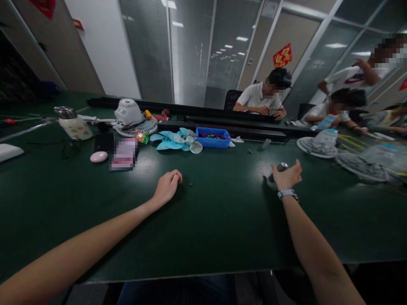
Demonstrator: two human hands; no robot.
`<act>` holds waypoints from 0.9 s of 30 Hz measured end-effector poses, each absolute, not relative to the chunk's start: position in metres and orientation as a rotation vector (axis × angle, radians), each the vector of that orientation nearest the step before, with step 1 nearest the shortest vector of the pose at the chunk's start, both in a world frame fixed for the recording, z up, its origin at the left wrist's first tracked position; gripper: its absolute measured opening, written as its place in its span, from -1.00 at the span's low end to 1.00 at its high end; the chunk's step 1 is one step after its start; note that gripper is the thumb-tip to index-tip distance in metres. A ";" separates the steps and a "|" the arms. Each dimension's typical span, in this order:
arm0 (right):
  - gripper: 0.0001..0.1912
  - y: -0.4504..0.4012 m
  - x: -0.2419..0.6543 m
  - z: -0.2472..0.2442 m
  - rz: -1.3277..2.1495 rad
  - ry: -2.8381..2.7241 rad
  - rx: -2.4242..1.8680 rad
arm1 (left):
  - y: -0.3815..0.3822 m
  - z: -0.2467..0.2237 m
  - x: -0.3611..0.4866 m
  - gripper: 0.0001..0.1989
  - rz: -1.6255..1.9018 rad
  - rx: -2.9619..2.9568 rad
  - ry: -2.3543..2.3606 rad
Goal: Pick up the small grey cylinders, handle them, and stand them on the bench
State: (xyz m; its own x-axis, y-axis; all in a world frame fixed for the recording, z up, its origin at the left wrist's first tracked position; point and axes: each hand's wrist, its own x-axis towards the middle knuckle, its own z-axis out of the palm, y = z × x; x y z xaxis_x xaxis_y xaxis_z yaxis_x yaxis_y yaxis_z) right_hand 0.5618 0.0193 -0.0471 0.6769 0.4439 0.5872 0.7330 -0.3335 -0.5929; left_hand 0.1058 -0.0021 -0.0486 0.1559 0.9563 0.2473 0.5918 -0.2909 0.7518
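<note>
My left hand (167, 186) rests on the dark green table with its fingers curled in. Whatever may be inside them is hidden. Just right of it lies a tiny dark piece (190, 184), too small to name. Further right, my right hand (287, 176), with a watch (288, 194) on the wrist, has its thumb and fingers spread apart. Close behind that hand is a dark grey cylinder with a silvery end (282, 166), partly covered by the hand. Whether the hand touches it I cannot tell.
Ahead are light-blue fan blades (171, 140), a blue bin (213, 138) of wires and a white fan (129, 112). A pink mouse-shaped object (98, 156) and a jug (74, 126) stand left. More fan parts (318, 144) lie right. Several people (262, 97) are across the table.
</note>
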 end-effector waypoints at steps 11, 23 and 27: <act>-0.45 -0.042 0.321 -0.034 0.148 -2.625 -1.094 | -0.002 -0.051 0.106 -0.73 1.016 1.976 1.459; -0.67 -0.035 0.314 -0.045 0.360 -2.377 -1.103 | -0.003 -0.048 0.107 -0.73 0.997 1.985 1.451; -0.64 -0.022 0.348 -0.043 0.162 -2.267 -1.161 | -0.004 -0.047 0.106 -0.73 0.981 1.976 1.465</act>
